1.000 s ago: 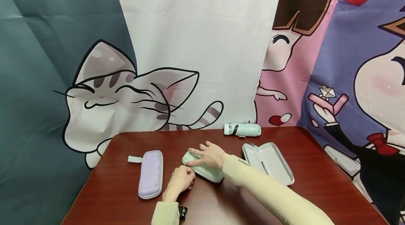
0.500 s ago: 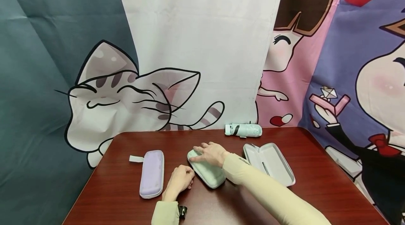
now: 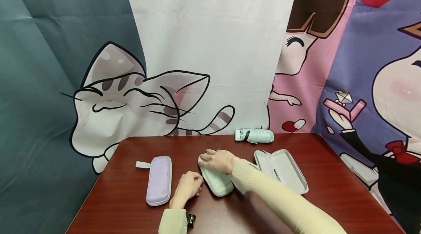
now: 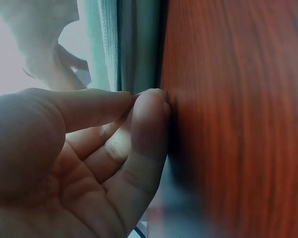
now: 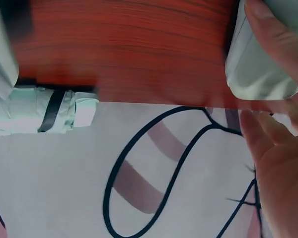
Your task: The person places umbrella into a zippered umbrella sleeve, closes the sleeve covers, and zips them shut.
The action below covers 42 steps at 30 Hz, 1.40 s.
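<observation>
A pale green zippered pencil case [image 3: 215, 182] lies at a slant on the table. My right hand [image 3: 219, 161] rests over its far half, fingers stretched toward the far end. In the right wrist view the thumb [image 5: 278, 37] lies on the case. My left hand [image 3: 189, 185] is at the case's left side. In the left wrist view its thumb and forefinger pinch together right at the zipper [image 4: 111, 49]. The small zipper pull between those fingertips is mostly hidden.
A closed lilac pencil case [image 3: 159, 181] with a pale strap lies to the left. At the right an open grey case [image 3: 289, 172] is partly covered by my right sleeve. A folded mint umbrella [image 3: 254, 135] lies at the back edge, before a printed curtain [image 3: 210, 25].
The green case has turned clockwise under my right hand, its near end swinging toward me. The right hand has shifted slightly with it. My left hand has stayed almost in place.
</observation>
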### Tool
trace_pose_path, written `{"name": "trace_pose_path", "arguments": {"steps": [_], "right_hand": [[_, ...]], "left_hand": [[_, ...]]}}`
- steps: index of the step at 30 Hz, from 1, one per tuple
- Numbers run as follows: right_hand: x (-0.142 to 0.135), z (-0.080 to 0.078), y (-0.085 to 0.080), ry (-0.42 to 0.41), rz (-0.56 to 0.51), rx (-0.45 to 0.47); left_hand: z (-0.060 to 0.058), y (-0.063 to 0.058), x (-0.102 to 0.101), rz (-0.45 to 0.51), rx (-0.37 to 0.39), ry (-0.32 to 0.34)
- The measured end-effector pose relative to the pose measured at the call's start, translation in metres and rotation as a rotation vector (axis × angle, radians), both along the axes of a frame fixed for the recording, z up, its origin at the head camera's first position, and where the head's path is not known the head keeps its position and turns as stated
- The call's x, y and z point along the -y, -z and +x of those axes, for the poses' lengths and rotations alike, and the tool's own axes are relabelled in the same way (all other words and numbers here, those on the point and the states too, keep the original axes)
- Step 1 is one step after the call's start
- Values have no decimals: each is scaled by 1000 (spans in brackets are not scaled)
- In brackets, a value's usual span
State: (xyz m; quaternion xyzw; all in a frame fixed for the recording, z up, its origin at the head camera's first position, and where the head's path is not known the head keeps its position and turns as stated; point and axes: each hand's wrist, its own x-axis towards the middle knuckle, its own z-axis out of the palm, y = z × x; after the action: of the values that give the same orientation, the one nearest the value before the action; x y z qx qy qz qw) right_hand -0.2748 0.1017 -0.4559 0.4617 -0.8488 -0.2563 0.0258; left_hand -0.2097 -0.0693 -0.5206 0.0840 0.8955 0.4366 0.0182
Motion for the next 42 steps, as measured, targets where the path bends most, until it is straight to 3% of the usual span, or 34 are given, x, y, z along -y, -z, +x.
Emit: {"name": "trace_pose_path", "arguments": {"steps": [5, 10, 13, 22, 25, 42], "right_hand": [[-6, 5, 9, -116, -9, -56], [-14, 3, 19, -137, -59, -31], [-15, 0, 19, -137, -94, -11], [-18, 0, 18, -53, -160, 74], [-18, -1, 18, -48, -175, 72], [-18, 0, 21, 53, -216, 30]], "left_hand": [[0, 1, 1, 4, -1, -9], [0, 1, 2, -3, -11, -12], [-1, -1, 2, -6, -24, -48], [-7, 0, 1, -48, -141, -168], [-8, 0, 1, -49, -129, -190], [-4, 0, 2, -66, -143, -170]]}}
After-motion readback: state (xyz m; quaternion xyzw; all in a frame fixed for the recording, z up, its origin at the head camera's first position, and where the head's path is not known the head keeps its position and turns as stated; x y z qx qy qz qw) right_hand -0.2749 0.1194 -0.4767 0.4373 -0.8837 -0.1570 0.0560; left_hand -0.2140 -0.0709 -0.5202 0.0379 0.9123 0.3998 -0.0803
